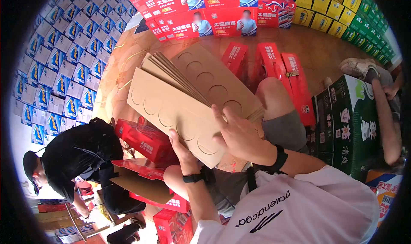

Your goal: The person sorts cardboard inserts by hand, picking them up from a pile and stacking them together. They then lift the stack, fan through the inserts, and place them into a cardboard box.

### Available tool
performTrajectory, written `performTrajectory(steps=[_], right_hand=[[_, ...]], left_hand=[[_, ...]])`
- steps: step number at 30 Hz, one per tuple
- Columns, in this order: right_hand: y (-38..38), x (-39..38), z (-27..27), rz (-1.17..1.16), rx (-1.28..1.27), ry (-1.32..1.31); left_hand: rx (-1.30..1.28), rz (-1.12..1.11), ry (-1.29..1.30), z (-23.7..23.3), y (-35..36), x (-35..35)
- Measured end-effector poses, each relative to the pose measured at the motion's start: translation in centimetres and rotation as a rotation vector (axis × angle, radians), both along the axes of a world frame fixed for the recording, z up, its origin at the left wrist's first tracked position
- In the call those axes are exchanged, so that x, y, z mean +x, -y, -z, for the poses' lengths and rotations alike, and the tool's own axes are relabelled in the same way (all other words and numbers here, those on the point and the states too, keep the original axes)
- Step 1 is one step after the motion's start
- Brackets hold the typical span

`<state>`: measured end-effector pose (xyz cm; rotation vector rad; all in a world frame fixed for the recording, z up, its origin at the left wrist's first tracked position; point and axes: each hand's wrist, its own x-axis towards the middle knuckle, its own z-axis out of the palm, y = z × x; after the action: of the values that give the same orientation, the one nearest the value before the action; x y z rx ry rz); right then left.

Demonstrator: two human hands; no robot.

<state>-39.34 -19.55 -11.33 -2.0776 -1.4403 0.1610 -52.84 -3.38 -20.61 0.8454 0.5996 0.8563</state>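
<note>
A stack of brown cardboard sheets (160, 100) with rows of round cut outlines is fanned out in front of me. My left hand (185, 153) grips the lower edge of the front sheet, its thumb on the face and the other fingers hidden behind. My right hand (246, 137) is at the sheet's right end, fingertips by the upper edge and thumb lower down, holding it. Behind the fan, another cardboard sheet (201, 70) with circles lies slanted towards my right knee. Below my left hand is an open red carton (143, 169) with its brown inner flap showing.
Red handled boxes (295, 79) stand on the tiled floor (124, 68). A green carton (346, 124) is on my right, with another person's arm (383, 120) beside it. A person in black (79, 158) bends over at left. Stacked blue-white packs (64, 60) and red cartons (184, 25) line the room.
</note>
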Motion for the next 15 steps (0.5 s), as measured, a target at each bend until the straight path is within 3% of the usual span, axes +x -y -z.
performTrajectory(steps=[4,5,8,11,14,15], right_hand=[[-0.7,1.8,0.7,-0.138,0.227,-0.032],[-0.8,3.0,1.1,-0.185,0.299,-0.015],[-0.5,7.3,3.3,-0.018,0.329,-0.017],[-0.2,11.2,7.6,0.203,0.172,0.029],[0.8,11.8,7.8,0.23,-0.118,-0.216],[0.9,11.9,7.9,0.214,-0.108,-0.223]], left_hand=[[0.046,-0.058,-0.168,0.7,-0.6,-0.9],[0.0,-0.048,-0.108,0.7,-0.8,-1.1],[-0.118,-0.039,0.026,-0.3,-0.6,-1.4],[-0.169,-0.075,0.074,-0.9,-0.5,-1.1],[-0.188,-0.083,0.092,-1.5,-0.3,-0.8],[-0.195,-0.077,0.091,-1.7,-0.3,-0.7]])
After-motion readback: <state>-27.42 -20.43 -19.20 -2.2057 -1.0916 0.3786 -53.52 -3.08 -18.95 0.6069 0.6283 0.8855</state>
